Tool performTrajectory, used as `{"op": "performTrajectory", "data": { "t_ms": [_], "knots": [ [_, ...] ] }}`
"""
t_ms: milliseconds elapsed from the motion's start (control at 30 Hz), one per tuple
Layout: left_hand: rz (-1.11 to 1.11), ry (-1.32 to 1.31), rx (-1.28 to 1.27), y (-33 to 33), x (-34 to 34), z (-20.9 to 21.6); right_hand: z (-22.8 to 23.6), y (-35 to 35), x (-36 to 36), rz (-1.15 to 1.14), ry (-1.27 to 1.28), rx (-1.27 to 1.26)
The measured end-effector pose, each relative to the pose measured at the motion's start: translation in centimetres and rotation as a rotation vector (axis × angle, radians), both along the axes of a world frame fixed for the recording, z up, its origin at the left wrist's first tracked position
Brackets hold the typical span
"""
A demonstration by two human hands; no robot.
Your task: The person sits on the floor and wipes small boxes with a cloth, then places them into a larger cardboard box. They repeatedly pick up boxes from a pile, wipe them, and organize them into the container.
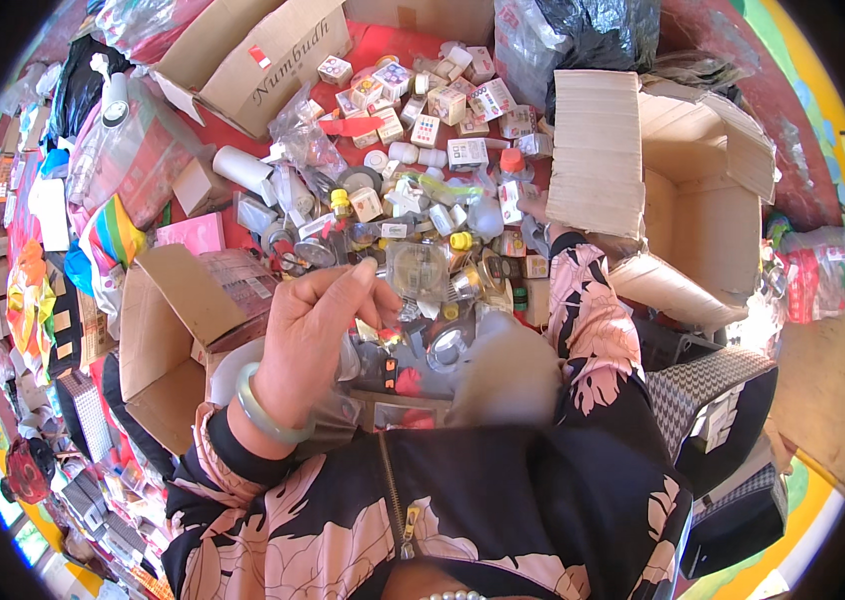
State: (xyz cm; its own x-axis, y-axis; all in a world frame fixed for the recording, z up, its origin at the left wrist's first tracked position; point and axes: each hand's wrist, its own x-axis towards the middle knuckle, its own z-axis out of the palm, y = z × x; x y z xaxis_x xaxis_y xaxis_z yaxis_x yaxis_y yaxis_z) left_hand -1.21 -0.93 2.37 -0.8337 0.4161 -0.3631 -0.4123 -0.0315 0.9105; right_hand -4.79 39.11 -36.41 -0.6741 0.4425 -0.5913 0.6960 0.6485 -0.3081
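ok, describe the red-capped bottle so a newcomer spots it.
Find the big open cardboard box at right. Just left of its corrugated flap, beside the right hand, is a pale bottle. Its orange-red cap sets it apart from nearby yellow caps.

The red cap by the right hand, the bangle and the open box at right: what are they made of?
Red cap: probably plastic, smooth and evenly coloured. Bangle: pale green, glossy, perhaps stone or glass. Open box: matte brown cardboard, judging by its ridged flap.

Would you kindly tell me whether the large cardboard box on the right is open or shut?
Open: the box has its flaps splayed, exposing its inside.
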Motion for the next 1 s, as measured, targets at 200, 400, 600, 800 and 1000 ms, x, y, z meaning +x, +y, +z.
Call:
{"op": "performTrajectory", "data": {
  "t_ms": [200,400,600,800,1000],
  "knots": [
    [-0.024,0.033,-0.068,0.5,-0.1,0.7,0.1,-1.4,2.9,-0.066,0.285,-0.244],
    [0.053,0.059,-0.036,-0.1,-0.1,-1.3,8.4,-8.0,9.0,0.186,0.132,-0.768],
    [0.145,0.03,0.003,-0.1,-0.3,-1.8,14.6,-11.6,11.8,0.18,0.356,-0.453],
    [0.053,-0.008,0.264,-0.6,-0.2,-2.9,36.2,-16.9,9.5,0.149,0.616,-1.259],
    [-0.231,0.185,0.592,0.5,1.4,-0.6,42.0,-20.6,9.6,0.237,0.712,-1.168]
  ]
}}
